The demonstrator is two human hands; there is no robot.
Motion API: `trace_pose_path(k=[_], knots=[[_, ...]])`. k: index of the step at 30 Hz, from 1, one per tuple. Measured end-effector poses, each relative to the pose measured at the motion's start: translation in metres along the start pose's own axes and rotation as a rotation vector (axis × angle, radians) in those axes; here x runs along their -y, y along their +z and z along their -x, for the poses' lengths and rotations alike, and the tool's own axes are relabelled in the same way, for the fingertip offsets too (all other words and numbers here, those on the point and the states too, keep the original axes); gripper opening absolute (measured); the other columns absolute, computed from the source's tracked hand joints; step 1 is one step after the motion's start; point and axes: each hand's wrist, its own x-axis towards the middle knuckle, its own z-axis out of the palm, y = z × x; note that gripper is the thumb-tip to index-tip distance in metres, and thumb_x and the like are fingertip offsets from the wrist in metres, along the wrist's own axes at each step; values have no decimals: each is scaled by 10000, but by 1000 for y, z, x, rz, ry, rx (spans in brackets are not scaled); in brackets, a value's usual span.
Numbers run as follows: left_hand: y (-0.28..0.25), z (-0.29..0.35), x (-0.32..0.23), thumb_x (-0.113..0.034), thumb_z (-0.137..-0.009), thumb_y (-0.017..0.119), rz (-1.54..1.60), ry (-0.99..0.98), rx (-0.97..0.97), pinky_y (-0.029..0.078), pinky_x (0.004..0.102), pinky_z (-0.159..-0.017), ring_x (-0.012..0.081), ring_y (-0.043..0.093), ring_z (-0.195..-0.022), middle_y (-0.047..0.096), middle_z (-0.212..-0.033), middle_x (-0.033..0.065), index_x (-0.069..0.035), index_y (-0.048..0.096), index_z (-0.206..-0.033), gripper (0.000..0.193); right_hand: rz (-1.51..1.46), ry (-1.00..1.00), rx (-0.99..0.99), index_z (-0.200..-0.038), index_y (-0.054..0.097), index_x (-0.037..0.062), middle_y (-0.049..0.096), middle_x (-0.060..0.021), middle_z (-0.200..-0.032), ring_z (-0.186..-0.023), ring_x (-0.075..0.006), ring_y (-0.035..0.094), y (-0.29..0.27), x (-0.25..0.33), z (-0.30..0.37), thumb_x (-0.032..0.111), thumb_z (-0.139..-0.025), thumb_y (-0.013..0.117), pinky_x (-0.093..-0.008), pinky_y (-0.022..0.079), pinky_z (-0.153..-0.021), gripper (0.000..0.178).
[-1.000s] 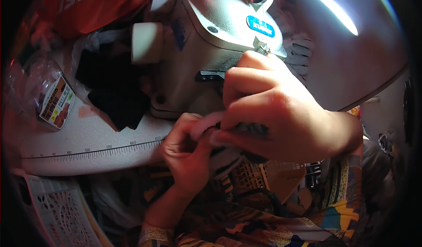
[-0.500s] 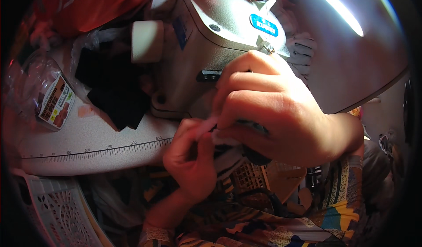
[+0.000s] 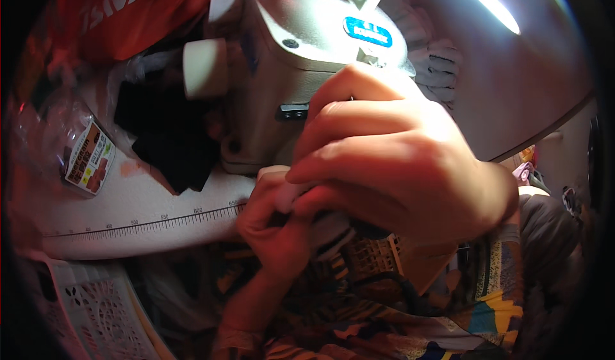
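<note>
The person's two hands met in front of a pale sewing machine (image 3: 275, 81), just above the near edge of the tabletop (image 3: 150, 232). The left hand (image 3: 272, 225) had its fingers curled and its thumb raised, pinching a small, soft, pale pinkish piece (image 3: 286, 200) at the fingertips. The right hand (image 3: 397, 148) reached across from the right with its fingers bent and drawn close together, their tips at the same piece; its own fingers hid the grip, so whether it pinched the piece or only touched it could not be told. Just below the hands showed a pale cloth with dark stripes (image 3: 330, 235), and whether it was joined to the piece was unclear. The back of the right hand covered part of the machine, which carried a blue oval badge (image 3: 368, 32) and a white block-shaped part (image 3: 205, 69) on its left side. Left of the machine lay black fabric (image 3: 176, 158), with a clear plastic package bearing a label (image 3: 91, 158) beyond it and a red bag (image 3: 128, 10) behind. A printed scale (image 3: 166, 219) curved along the tabletop's front edge. A white openwork basket (image 3: 102, 302) stood at lower left, below the tabletop.
</note>
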Motion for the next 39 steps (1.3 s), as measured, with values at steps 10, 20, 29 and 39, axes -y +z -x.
trace_pose_path(k=[10, 20, 29, 39], knots=[[0, 9, 22, -93, -921, 619, 59, 19, -7, 537, 359, -851, 180, 645, -904, 653, -1009, 104, 18, 605, -1027, 154, -47, 80, -406, -815, 628, 103, 656, -25, -750, -672, -87, 522, -35, 23, 68, 494, -1032, 219, -322, 343, -775, 606], [26, 4, 11, 24, -771, 631, -422, 212, -14, 397, 218, -795, 68, 461, -823, 473, -866, -18, -30, 602, -855, 104, -115, 211, -509, -847, 577, 125, 587, -24, -757, -777, -134, 427, -34, 29, 133, 427, -1050, 138, -401, 275, -887, 570], [31, -3, 2, -49, -669, 687, -547, 239, 22, 339, 247, -765, 118, 407, -817, 466, -753, -25, -16, 635, -757, 108, -307, 267, -805, -795, 605, 10, 647, -125, -796, -734, -197, 577, -8, 16, 146, 278, -976, 425, -401, 401, -810, 370], [26, -6, -6, -35, -665, 684, -629, 244, 72, 344, 257, -758, 139, 419, -825, 482, -763, -11, 3, 641, -769, 119, -432, 540, -598, -984, 691, -27, 657, -118, -966, -910, -199, 634, 53, -9, 115, 56, -837, 684, -300, 491, -799, 169]])
